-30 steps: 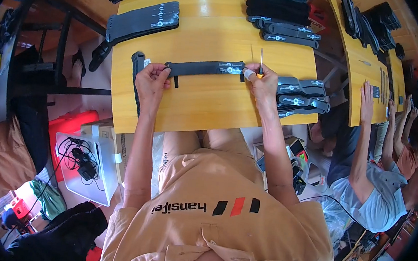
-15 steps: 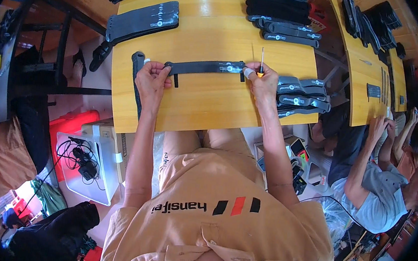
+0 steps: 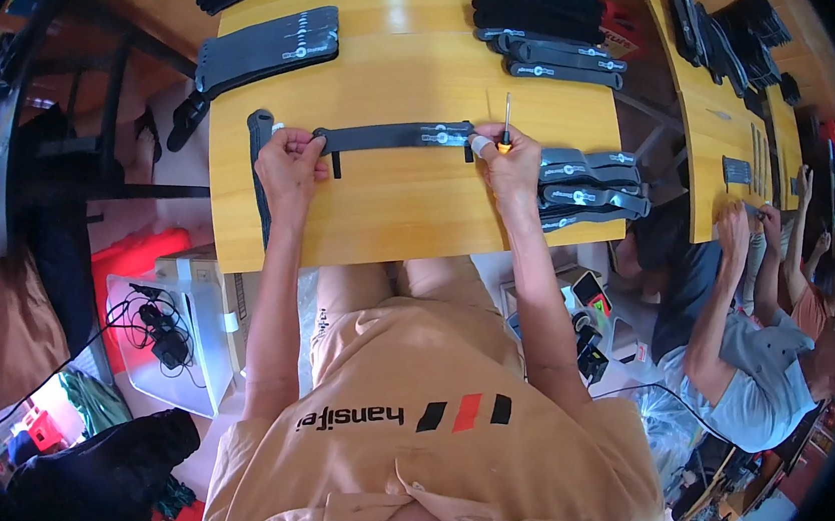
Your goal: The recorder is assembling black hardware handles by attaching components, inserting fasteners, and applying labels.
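Hands haven't shifted since a second ago; only the co-worker at the next table has lifted an arm to its edge. Left hand is closed, pinching the left end of the long black strap flat on the yellow table. Right hand is closed around a small screwdriver, shaft pointing away, right at the strap's right end. Progress, my read: one strap in hand, mid-batch. Stack of similar straps sits just right of the hand, more piles at the far side. Can't tell which are finished.
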Available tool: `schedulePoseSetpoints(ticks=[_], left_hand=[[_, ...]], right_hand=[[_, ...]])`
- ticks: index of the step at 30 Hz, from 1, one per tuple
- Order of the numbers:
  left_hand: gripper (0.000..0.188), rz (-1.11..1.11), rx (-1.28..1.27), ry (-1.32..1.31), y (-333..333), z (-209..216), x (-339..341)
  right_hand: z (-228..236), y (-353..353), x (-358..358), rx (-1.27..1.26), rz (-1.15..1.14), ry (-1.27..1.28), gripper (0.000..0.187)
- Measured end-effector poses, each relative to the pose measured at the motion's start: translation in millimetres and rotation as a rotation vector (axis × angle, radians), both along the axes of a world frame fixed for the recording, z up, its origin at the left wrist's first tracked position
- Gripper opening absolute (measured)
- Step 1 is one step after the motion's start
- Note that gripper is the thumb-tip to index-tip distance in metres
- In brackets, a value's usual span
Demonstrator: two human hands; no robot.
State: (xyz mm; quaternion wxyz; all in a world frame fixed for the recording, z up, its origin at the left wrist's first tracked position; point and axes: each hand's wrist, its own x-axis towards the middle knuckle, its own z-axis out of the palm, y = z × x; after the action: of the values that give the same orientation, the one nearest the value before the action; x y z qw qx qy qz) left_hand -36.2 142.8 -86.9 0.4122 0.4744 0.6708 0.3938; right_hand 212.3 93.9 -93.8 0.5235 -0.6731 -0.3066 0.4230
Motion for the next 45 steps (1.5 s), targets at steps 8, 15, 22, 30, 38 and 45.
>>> schedulePoseSetpoints(ticks=[8, 15, 22, 30, 38, 45], left_hand=[[0.011, -0.008, 0.016, -0.039, 0, -2, -1], [0.01, -0.034, 0.013, -0.017, 0, -4, -1], [0.009, -0.046, 0.035, 0.002, 0, -5, -1], [0.01, -0.031, 0.049, 0.004, 0, -7, -2], [0.011, -0.011, 0.041, 0.0, 0, -5, -1], [0.009, -0.031, 0.035, -0.003, -1, -3, 0]], right_hand=[[-3, -1, 0, -0.024, 0.005, -0.061, 0.006], [-4, -2, -4, 0.038, -0.036, -0.357, 0.009], [3, -1, -7, 0.022, -0.048, -0.403, 0.008], [5, 1, -11, 0.08, -0.047, -0.519, 0.008], [8, 3, -12, 0.036, -0.046, -0.528, 0.009], [12, 3, -14, 0.036, -0.06, -0.567, 0.009]])
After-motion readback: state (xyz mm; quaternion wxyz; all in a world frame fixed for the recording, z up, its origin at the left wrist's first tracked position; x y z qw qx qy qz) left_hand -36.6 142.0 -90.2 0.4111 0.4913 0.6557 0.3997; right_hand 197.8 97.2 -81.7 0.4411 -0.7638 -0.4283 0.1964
